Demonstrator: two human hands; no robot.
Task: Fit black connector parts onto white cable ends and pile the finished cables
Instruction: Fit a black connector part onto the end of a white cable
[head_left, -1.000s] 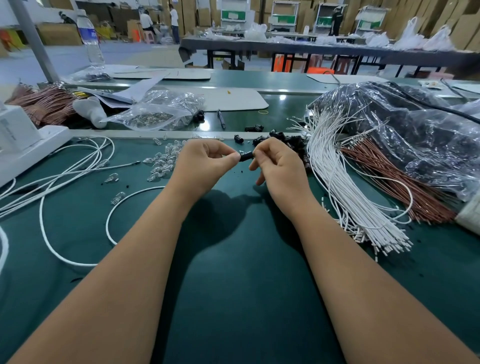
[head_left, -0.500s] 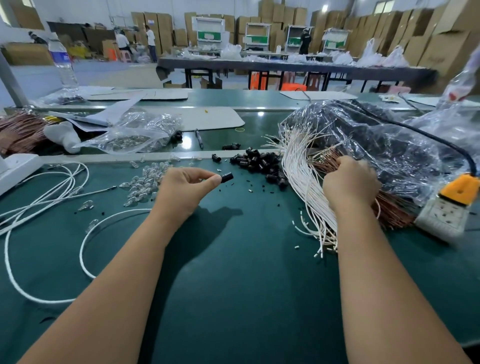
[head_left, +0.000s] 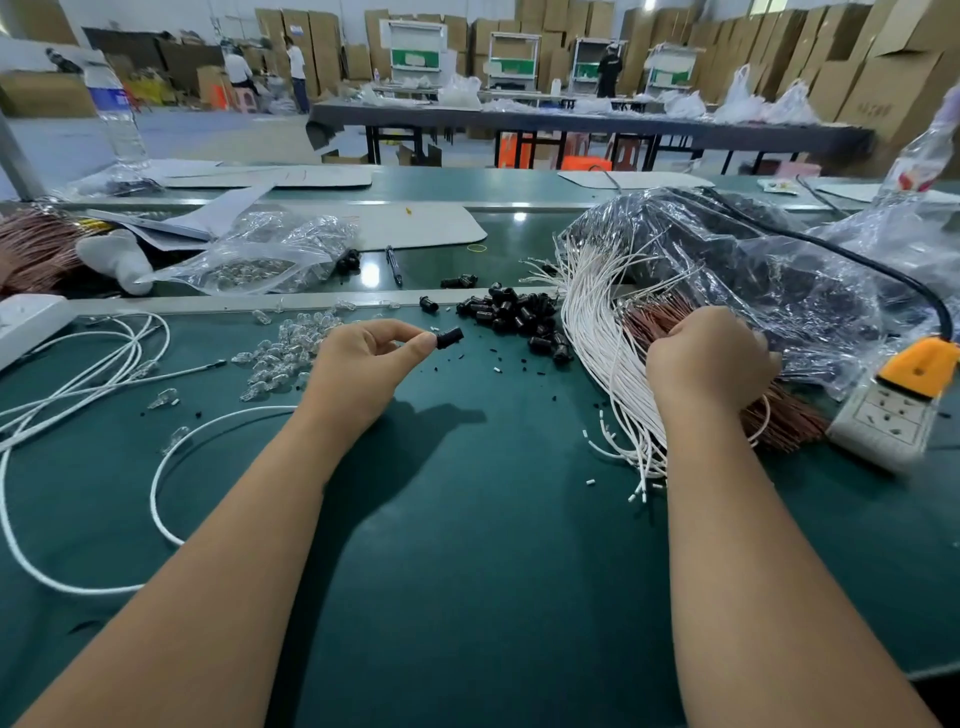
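Left hand (head_left: 363, 358) pinches black connector (head_left: 450, 338). Right hand (head_left: 709, 358) curled into white cable bundle (head_left: 597, 343), grip unclear. Tip: pull one cable, align end squarely.

Left hand (head_left: 366, 358): bare, no glove, ring or watch in view.
Right hand (head_left: 706, 358): bare as well, seen from the back, no jewellery visible.
Wrists: uncovered, with no strap or band behind either hand.
Forearms: bare all the way from the wrists to the bottom frame edge.
Sleeves: none in view; any clothing lies beyond the frame edge.
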